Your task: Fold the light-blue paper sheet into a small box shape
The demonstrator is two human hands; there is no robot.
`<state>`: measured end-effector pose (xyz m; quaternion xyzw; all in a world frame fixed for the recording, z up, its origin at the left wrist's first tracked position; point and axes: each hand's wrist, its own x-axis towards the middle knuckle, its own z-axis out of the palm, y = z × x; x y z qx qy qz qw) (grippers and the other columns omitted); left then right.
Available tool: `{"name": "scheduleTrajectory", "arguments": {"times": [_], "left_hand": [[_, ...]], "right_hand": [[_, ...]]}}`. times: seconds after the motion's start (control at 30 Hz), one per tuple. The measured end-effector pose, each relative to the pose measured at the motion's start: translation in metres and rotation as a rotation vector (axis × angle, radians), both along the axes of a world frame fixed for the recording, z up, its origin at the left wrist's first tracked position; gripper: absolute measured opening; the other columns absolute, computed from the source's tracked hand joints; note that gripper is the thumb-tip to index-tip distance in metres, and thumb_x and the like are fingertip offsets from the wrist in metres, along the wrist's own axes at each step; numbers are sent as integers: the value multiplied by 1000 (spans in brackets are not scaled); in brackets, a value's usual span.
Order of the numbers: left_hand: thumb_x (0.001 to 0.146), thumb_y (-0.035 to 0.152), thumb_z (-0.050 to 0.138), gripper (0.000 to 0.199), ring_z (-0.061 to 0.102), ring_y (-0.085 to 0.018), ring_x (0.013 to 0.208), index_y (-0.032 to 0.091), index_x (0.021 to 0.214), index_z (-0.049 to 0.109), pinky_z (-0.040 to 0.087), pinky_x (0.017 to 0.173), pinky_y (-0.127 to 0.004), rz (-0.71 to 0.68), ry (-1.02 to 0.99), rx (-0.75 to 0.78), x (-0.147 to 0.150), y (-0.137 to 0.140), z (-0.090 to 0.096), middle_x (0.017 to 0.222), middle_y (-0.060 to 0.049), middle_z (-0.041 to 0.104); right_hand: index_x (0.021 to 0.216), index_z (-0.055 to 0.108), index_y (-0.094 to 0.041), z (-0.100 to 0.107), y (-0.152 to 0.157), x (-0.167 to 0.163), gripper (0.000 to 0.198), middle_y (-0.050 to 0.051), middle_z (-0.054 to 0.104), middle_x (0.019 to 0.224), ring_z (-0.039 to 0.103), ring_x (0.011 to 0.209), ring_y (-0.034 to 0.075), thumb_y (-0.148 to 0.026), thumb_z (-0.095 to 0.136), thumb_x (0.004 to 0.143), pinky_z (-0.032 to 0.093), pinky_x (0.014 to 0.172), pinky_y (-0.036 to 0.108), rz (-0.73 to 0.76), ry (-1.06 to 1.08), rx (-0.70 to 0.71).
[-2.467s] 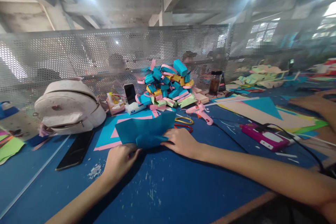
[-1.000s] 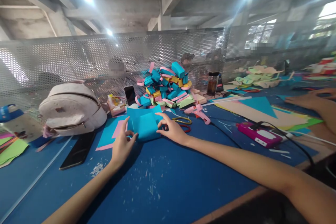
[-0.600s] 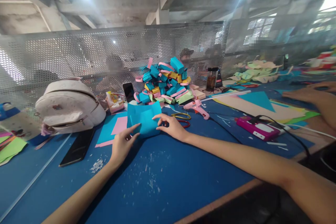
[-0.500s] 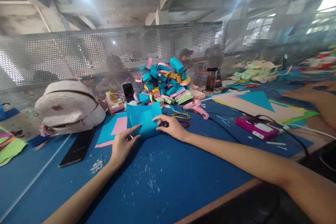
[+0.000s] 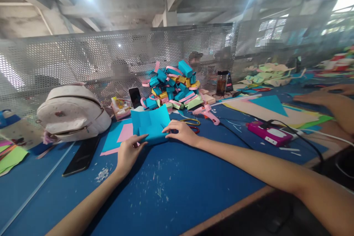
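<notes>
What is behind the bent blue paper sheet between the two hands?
Behind the bent blue paper sheet stands a heap of folded blue, pink and yellow paper pieces. What it covers directly behind cannot be seen.

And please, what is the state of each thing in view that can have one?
Blue paper: partly folded, left hand and right hand touching it
Paper pieces: folded, heaped
Glue gun: lying down, corded
Jar: upright, lid on
Backpack: upright, zips unclear
Black phone: flat, screen dark
Small phone: propped up, screen dark
Purple socket box: black plug on top
</notes>
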<state>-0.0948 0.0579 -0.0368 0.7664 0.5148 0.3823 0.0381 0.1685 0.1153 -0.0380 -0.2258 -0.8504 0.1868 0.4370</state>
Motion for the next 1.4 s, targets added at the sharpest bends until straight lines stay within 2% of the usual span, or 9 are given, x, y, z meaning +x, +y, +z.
{"name": "scheduleTrajectory", "arguments": {"times": [0.33,0.6,0.67,0.8,0.9,1.0,1.07,1.17,1.4], "left_hand": [[83,42,64,27,57,-18,65,32,106,74,34,56,-25,41,219,61,-4,-8,10,81,-3,68],[81,36,67,28,55,-15,59,31,108,73,37,58,-25,52,21,39,-2,-9,8,74,0,67],[82,36,66,41,55,-14,56,30,123,65,40,58,-24,28,-77,14,0,-10,9,72,2,64],[82,37,65,83,53,-12,49,25,152,22,45,52,-23,-48,-291,-56,8,-10,10,68,6,57],[79,39,67,90,54,-12,47,20,152,17,48,49,-24,-72,-405,-99,10,-8,9,64,8,56],[76,40,70,73,54,-13,44,16,139,41,47,47,-25,-66,-459,-122,8,-5,8,57,7,56],[75,41,70,41,54,-13,43,15,106,62,45,46,-24,-57,-458,-131,6,-3,9,52,6,56],[76,42,70,30,53,-13,42,17,64,58,41,45,-23,-43,-429,-138,2,-3,10,46,4,56],[77,43,69,35,52,-12,43,19,59,52,38,48,-23,-21,-387,-114,3,-4,10,46,5,55]], "right_hand": [[94,74,-25,6,-3,3,12,5,68,89,57,93,24,-33,70,86,45,84,38,-15,-111,78],[95,69,-23,6,-9,-2,12,4,67,93,62,87,20,-24,71,84,48,78,33,-71,0,-69],[95,67,-22,6,-11,-4,13,3,67,93,63,88,20,-21,71,82,48,77,32,-65,32,-110],[102,59,-21,6,-14,-7,25,1,69,88,65,82,19,-20,71,80,47,72,30,-40,82,-191],[108,52,-21,6,-14,-7,32,0,70,83,65,78,18,-20,68,80,48,73,32,-17,113,-247],[108,50,-21,6,-13,-6,30,1,70,84,67,82,19,-17,63,81,49,76,33,11,130,-288],[106,51,-21,8,-13,-5,29,1,70,84,67,84,20,-17,63,81,50,78,34,16,136,-306],[103,52,-21,10,-14,-4,26,1,69,82,67,85,21,-18,65,80,50,79,35,16,141,-318],[103,55,-20,11,-18,-5,25,2,70,83,68,84,20,-19,66,81,50,83,36,35,128,-302]]}}
